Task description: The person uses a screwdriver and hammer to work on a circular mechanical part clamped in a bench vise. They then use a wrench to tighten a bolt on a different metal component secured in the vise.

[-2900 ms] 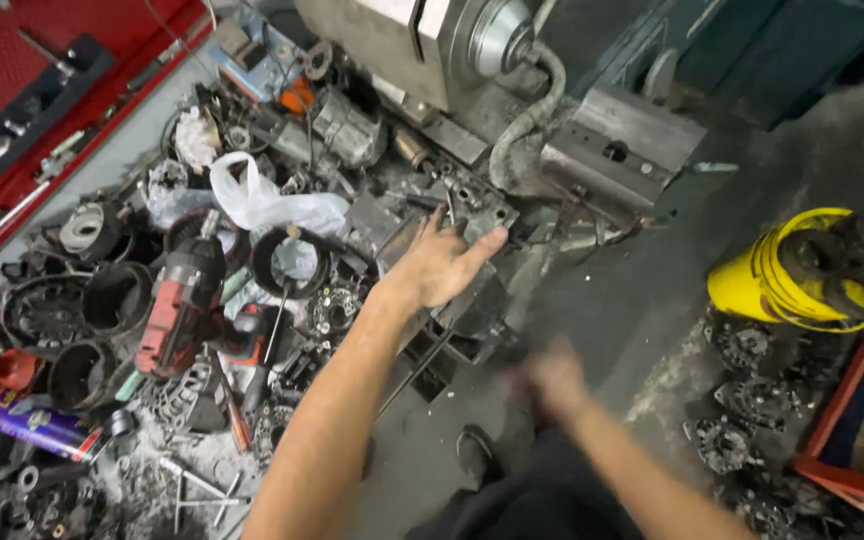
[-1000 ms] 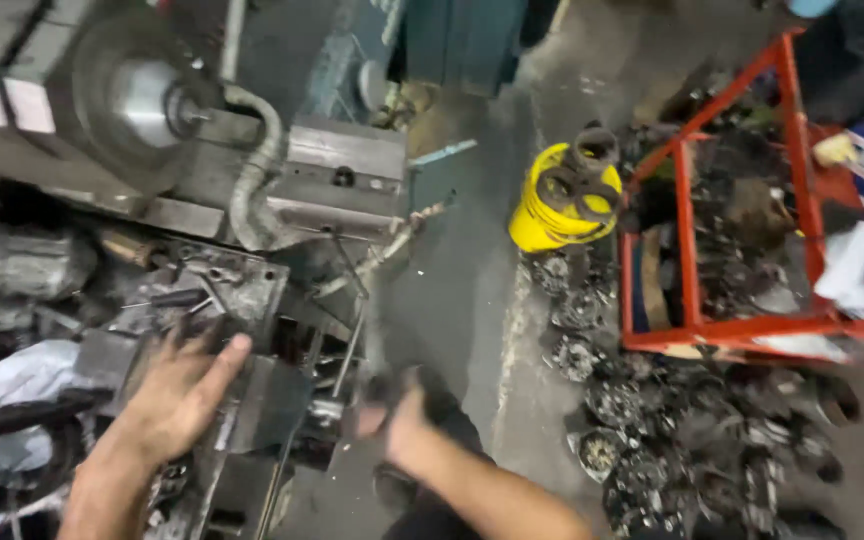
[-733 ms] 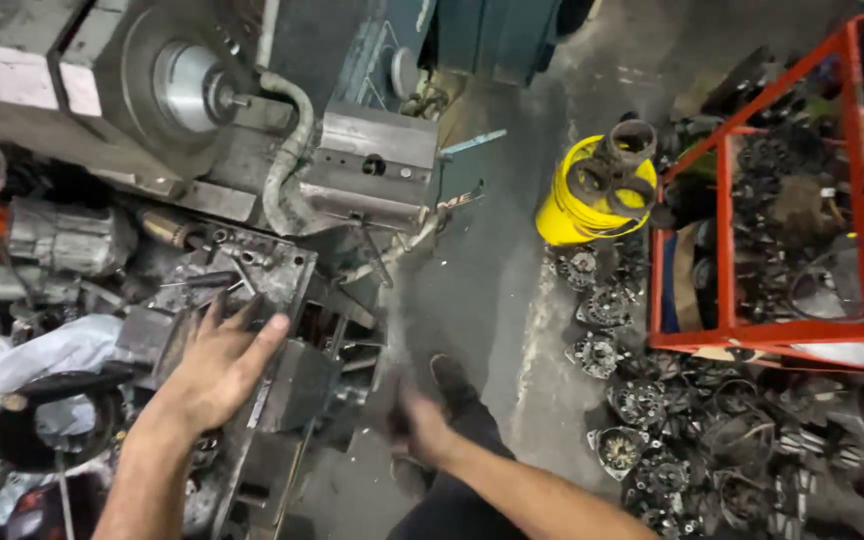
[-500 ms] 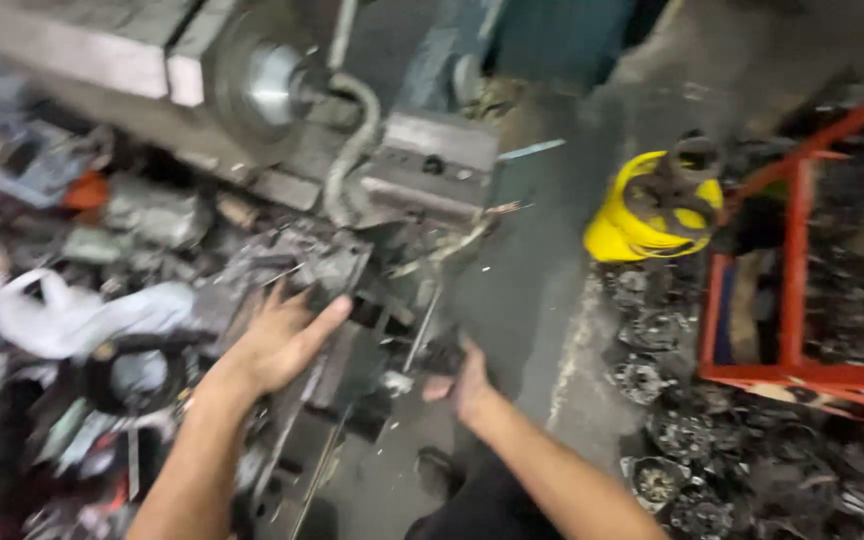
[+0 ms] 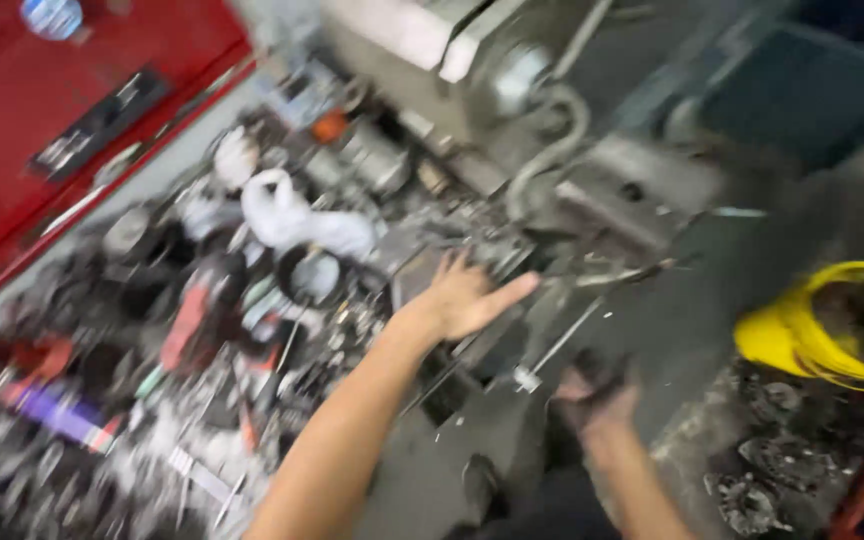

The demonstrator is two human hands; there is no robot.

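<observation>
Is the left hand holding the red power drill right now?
No, the left hand lies open and flat on grey metal parts, well apart from the red drill.

Pretty blurry shot, but it's a workshop with a dark grey concrete floor (image 5: 692,330), grimy and oil-stained. A red tool cabinet (image 5: 62,110) fills the upper left. A big grey machine (image 5: 512,70) sits along the top, and a yellow bucket (image 5: 802,330) stands at the right. Lighting is dim and flat.
</observation>
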